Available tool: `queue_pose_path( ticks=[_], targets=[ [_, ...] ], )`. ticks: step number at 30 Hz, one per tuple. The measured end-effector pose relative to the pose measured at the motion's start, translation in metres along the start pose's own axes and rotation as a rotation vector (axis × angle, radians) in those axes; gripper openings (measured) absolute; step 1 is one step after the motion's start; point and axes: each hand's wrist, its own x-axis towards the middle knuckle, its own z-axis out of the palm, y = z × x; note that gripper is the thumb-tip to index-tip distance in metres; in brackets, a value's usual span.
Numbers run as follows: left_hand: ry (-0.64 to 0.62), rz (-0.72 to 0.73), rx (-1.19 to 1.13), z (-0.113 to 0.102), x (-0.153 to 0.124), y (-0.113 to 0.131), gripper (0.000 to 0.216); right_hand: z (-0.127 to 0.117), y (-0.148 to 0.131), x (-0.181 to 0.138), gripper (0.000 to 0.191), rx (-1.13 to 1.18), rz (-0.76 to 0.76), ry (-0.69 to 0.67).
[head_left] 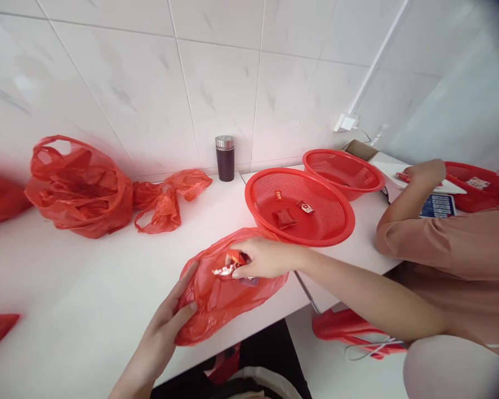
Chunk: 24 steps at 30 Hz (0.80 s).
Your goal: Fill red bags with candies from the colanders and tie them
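Observation:
A red plastic bag lies at the front edge of the white counter. My left hand grips the bag's left edge, fingers curled on the plastic. My right hand is above the bag's mouth, pinched round small red and white wrapped candies. Just behind the bag stands a red mesh basket holding a few red wrapped pieces.
A second red basket stands behind the first. Crumpled red bags lie at the back left, next to a dark flask by the tiled wall. Another person's arm reaches over a red tray at the right.

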Motion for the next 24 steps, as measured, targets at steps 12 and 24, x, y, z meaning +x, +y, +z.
queue_pose_path(
  ticks=[12, 24],
  targets=[
    [0.057, 0.046, 0.024, -0.015, -0.003, -0.004, 0.065, 0.012, 0.032, 0.02, 0.021, -0.115, 0.05, 0.166],
    [0.092, 0.008, -0.012, -0.024, 0.003, -0.004, 0.07, 0.013, 0.031, 0.029, 0.031, -0.091, 0.07, 0.214]
  ],
)
